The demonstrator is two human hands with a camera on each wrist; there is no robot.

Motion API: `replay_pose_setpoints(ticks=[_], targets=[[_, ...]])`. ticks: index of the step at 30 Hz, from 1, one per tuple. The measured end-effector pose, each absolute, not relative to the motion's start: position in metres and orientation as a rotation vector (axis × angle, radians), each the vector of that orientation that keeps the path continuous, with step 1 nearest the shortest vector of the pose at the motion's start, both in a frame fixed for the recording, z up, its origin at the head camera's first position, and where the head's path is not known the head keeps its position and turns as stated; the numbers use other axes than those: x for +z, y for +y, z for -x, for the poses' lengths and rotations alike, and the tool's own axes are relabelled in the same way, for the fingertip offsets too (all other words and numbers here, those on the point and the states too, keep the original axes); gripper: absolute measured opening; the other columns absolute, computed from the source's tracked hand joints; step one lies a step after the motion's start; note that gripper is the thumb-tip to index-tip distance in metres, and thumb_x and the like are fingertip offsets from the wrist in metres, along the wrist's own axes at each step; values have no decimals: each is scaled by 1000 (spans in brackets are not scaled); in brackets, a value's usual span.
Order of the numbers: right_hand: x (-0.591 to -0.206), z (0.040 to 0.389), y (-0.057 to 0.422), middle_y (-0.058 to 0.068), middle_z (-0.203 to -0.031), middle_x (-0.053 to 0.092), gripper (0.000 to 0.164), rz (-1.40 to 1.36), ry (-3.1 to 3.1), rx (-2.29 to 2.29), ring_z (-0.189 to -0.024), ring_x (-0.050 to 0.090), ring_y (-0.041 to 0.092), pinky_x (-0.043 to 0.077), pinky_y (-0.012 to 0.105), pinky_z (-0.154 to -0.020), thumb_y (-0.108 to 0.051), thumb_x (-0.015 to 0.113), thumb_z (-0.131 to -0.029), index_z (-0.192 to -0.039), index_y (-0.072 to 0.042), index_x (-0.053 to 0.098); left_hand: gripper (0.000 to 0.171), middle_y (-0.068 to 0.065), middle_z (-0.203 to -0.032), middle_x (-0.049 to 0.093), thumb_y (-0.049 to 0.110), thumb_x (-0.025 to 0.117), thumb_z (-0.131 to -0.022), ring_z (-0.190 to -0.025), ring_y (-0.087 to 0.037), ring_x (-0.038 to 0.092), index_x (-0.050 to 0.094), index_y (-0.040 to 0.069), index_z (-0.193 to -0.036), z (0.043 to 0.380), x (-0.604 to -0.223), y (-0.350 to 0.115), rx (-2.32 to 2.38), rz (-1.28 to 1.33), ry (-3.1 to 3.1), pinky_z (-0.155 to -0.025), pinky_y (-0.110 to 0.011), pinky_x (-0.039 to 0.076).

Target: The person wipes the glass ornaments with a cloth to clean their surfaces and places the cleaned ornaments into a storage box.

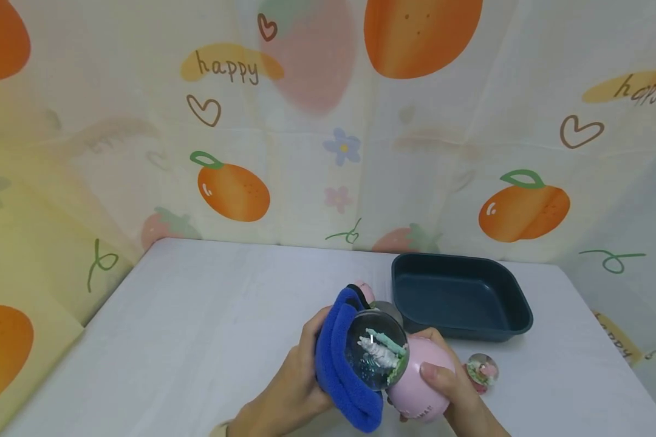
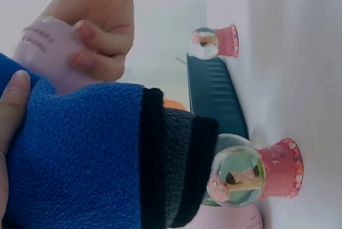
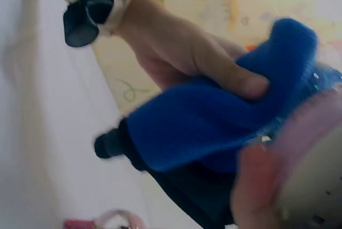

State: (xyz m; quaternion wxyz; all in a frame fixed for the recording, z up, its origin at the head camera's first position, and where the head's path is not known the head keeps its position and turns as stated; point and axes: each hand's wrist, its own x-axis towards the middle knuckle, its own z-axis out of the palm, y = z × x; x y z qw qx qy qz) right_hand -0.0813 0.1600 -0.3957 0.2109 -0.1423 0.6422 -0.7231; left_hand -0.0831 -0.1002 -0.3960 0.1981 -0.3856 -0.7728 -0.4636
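Observation:
In the head view my left hand (image 1: pixel 300 370) grips a folded blue cloth (image 1: pixel 336 364), which lies against the glass ball of a snow globe (image 1: pixel 379 352). Inside the ball are a white figure and glitter. My right hand (image 1: pixel 459 382) holds the globe by its rounded pink base (image 1: pixel 421 376), keeping the globe tilted. The left wrist view shows the cloth (image 2: pixel 85 149) with its black edging and dark grey layer, and the right hand's fingers (image 2: pixel 101 47) curled on the base. In the right wrist view, the left thumb (image 3: pixel 248 85) presses on the cloth.
A dark teal rectangular tray (image 1: pixel 464 297) stands at the table's back right. A small snow globe (image 1: pixel 482 371) stands right of my right hand. Behind the cloth, partly hidden, is another snow globe with a pink base (image 2: pixel 283 167), beside a further pink base (image 2: pixel 230 218). White cloth covers the table.

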Motion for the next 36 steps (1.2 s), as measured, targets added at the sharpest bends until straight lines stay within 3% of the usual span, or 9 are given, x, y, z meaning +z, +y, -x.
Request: replay_pose_setpoints(ticks=[7,10,14,18,21,25,31,33,36], targets=[[-388,89,167,7,-120,52,32,380,1998,-1831,-105,56,22,56,38,-77,-29,44,-98,-124,-11,45,99,-18,-136,57,6,85,-74,-119,-26,63,23,0,-151,85,-397,-100,-1328,1060,-2194,-101,-36,51],[-386,91,170,13,-132,47,40,381,2045,-1748,-111,50,25,54,40,-79,-27,51,-96,-133,-12,45,97,-16,-137,57,5,85,-74,-121,-25,62,25,3,-151,85,-398,-100,-1361,1032,-2216,-102,-36,50],[-387,91,172,20,-140,47,56,502,1949,-1769,-111,58,24,55,36,-84,-20,58,-96,-147,-17,35,92,-16,-130,63,2,83,-74,-114,-23,66,31,3,-150,85,-401,-100,-1349,1086,-2209,-96,-35,54],[-389,88,166,23,-141,48,75,620,1858,-1863,-116,61,17,55,29,-90,-13,65,-94,-155,-10,22,79,-13,-118,70,1,80,-77,-103,-20,70,39,3,-145,86,-404,-95,-1322,1149,-2172,-88,-33,57],[-389,86,163,19,-139,49,79,660,1963,-1869,-116,59,15,55,29,-88,-11,71,-89,-153,-6,26,75,-11,-117,71,4,81,-79,-103,-18,70,42,5,-143,86,-403,-93,-1307,1142,-2175,-87,-33,57],[-387,85,160,18,-131,52,77,678,2160,-1832,-108,59,13,55,30,-79,-5,79,-79,-145,-11,39,78,-9,-123,69,12,83,-80,-107,-17,68,41,9,-145,85,-399,-95,-1370,1125,-2251,-91,-33,56],[-385,83,156,11,-134,50,85,551,2352,-1785,-115,51,10,50,24,-87,-7,87,-70,-139,-18,39,75,-5,-128,67,23,81,-84,-110,-13,66,41,17,-146,84,-393,-97,-1476,1071,-2419,-94,-34,54],[-383,83,155,7,-133,52,88,519,2424,-1755,-117,51,11,50,26,-91,-11,90,-68,-139,-20,39,73,-5,-128,67,25,80,-84,-110,-13,66,42,18,-145,85,-391,-98,-1459,1052,-2451,-94,-34,54],[-380,84,154,-2,-133,52,91,461,2543,-1680,-119,49,7,47,41,-98,-20,94,-64,-137,-26,41,71,-4,-128,67,26,80,-84,-110,-13,66,43,17,-144,86,-390,-102,-1439,1013,-2482,-94,-35,55]])
